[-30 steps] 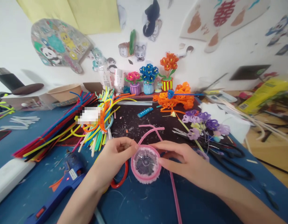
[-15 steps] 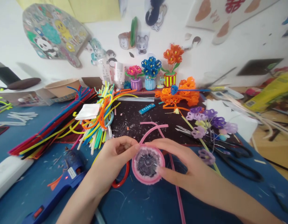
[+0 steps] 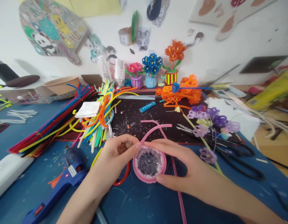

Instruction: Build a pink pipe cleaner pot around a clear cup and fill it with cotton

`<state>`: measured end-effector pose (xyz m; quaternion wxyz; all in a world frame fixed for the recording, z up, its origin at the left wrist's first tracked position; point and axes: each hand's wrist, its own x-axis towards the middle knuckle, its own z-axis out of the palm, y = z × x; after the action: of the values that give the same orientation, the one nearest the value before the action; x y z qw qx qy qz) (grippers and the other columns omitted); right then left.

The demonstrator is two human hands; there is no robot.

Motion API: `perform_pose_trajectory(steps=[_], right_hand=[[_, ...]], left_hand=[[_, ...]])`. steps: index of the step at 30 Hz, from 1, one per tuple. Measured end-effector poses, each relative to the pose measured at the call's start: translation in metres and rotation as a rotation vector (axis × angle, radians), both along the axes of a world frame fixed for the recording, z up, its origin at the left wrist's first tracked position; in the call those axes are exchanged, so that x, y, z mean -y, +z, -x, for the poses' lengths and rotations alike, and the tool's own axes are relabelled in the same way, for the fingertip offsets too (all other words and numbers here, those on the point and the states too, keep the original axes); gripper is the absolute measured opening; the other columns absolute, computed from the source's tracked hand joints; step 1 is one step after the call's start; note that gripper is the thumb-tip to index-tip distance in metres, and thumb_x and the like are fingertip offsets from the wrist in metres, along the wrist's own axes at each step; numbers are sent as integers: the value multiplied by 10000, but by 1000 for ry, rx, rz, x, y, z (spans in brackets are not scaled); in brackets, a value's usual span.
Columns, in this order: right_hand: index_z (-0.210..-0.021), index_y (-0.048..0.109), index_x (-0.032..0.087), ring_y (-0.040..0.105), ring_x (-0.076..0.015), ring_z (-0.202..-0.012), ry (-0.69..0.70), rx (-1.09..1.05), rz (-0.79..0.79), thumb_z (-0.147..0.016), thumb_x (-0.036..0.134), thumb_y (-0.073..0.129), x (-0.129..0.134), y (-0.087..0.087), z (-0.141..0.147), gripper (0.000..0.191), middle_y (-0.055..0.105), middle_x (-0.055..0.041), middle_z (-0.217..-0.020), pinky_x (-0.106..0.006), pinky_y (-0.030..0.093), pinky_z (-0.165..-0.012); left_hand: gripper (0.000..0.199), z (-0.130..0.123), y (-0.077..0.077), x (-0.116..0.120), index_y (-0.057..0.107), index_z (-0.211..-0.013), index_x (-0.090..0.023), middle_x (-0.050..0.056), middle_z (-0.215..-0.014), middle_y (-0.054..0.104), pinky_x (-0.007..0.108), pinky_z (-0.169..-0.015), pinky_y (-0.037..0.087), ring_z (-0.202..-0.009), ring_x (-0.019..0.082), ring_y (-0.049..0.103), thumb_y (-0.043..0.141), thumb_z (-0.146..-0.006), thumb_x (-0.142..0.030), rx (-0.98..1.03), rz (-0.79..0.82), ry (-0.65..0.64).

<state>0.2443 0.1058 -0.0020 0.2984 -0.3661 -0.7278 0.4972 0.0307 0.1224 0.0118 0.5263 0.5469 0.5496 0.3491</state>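
A round pink-rimmed piece (image 3: 149, 163) with a clear, dark-looking ribbed middle is held between both hands. My left hand (image 3: 118, 155) pinches a pink pipe cleaner (image 3: 150, 133) at the upper left of the rim, thumb and index finger together. That strip curves up and to the right from the fingertips. On the right side, my right hand (image 3: 181, 165) grips the rim, with its index finger along the top edge and thumb at the lower right. Another pink strip (image 3: 180, 199) runs down beneath the right hand.
A blue glue gun (image 3: 71, 174) lies at left, its light red, near bundled pipe cleaners (image 3: 99, 115). Black-handled scissors (image 3: 239, 161) and purple flowers (image 3: 208, 155) lie at right. Potted flowers (image 3: 151, 70) stand at the back.
The right thumb has shifted slightly down and left on the rim. The view has moved a little; both hands still hold the round piece.
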Motion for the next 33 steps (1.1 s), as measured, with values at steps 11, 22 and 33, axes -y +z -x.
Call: perform_pose_trajectory(steps=[11, 22, 33], right_hand=[[-1375, 498, 419, 484, -172, -1308, 15, -42, 25, -806, 353, 777, -3, -3, 0, 638, 545, 48, -1396, -280, 368, -1113], [-1227, 625, 320, 585, -200, -1168, -58, -142, 132, -862, 403, 705, -9, 3, -8, 383, 624, -11, -1287, -325, 455, -1007], [-832, 725, 200, 596, -118, -678, -202, -47, -179, -879, 260, 659, -3, 43, 21, 101, 694, 21, -733, -202, 451, -597]], left_hand=[[188, 1, -2, 0, 684, -760, -173, -14, -690, 623, 186, -580, 390, -638, 106, 505, 716, -760, -358, 19, -5, 5], [268, 6, 18, 3, 662, -751, -167, -11, -708, 607, 198, -609, 382, -675, 118, 502, 709, -766, -430, -3, -59, -10], [246, -8, 41, 23, 619, -753, -191, -21, -685, 556, 213, -610, 398, -661, 124, 497, 593, -869, -406, -104, -316, -50]])
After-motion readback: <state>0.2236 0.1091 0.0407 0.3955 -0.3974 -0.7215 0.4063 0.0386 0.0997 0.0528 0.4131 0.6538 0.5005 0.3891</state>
